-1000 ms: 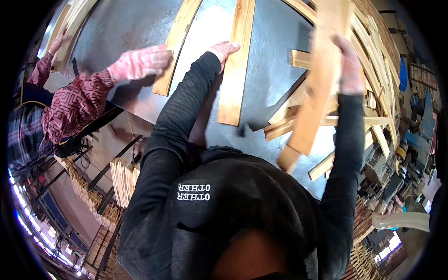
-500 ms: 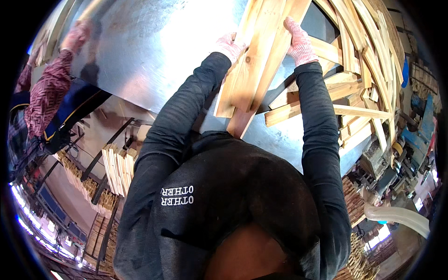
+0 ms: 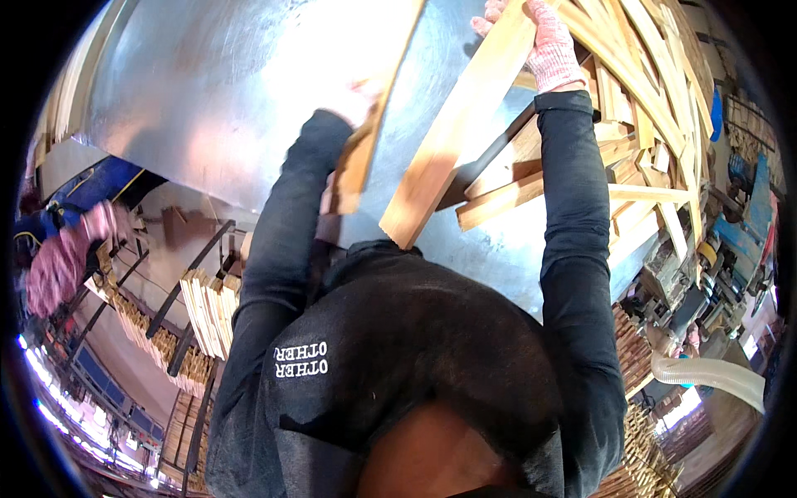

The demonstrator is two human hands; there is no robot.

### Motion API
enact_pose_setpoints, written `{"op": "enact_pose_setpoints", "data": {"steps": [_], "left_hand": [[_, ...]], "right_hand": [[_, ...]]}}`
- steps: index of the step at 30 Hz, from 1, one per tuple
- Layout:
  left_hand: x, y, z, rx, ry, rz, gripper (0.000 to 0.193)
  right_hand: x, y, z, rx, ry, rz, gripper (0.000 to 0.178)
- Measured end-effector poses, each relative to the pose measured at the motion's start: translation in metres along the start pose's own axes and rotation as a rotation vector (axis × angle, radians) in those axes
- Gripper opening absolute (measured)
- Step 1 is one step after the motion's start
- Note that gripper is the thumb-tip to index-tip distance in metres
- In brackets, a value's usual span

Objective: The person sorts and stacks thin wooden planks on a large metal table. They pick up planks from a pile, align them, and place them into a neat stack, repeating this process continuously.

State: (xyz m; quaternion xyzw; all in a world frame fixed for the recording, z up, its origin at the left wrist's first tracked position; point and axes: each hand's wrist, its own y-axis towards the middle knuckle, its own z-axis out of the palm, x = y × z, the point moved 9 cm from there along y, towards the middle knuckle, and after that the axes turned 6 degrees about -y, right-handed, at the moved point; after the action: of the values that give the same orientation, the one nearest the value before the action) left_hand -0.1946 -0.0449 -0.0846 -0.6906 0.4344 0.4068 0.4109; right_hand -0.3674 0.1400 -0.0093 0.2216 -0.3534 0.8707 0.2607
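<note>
My left hand (image 3: 350,101), in a pale pink knit glove and blurred, grips a wooden board (image 3: 359,170) that is tilted nearly on edge. My right hand (image 3: 554,51), gloved alike, holds another wooden board (image 3: 461,124) near its far end. Its thumb side lies along the right edge, and fingertips show past the left edge. This board slants toward my chest, its near end close to my body. A gap of bare metal separates the two boards. Both are above a shiny metal tabletop (image 3: 224,108).
A heap of loose wooden strips (image 3: 643,100) covers the table's right side. One board piece (image 3: 502,199) juts from it beside my right forearm. A co-worker's gloved hand (image 3: 104,222) is at the left. Stacked wood (image 3: 207,307) stands below the table; a ribbed hose (image 3: 714,373) lies lower right.
The boards held together between both hands are now apart: my left hand has moved left with one, my right hand farther forward with another. The co-worker's hand has dropped from the table's left side.
</note>
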Motion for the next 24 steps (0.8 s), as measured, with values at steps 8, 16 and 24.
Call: {"op": "enact_pose_setpoints", "data": {"steps": [8, 16, 24], "left_hand": [[-0.068, -0.083, -0.002, 0.142, 0.395, 0.163, 0.078], [-0.056, -0.041, -0.056, 0.030, -0.562, -0.295, 0.052], [0.039, 0.008, -0.190, 0.387, -1.658, -0.328, 0.103]], "right_hand": [[0.053, 0.043, 0.056, 0.241, 0.143, -0.303, 0.054], [0.214, 0.036, -0.134, -0.975, -2.167, -0.074, 0.097], [0.159, 0.023, -0.140, -0.740, -2.140, -0.030, 0.092]]}}
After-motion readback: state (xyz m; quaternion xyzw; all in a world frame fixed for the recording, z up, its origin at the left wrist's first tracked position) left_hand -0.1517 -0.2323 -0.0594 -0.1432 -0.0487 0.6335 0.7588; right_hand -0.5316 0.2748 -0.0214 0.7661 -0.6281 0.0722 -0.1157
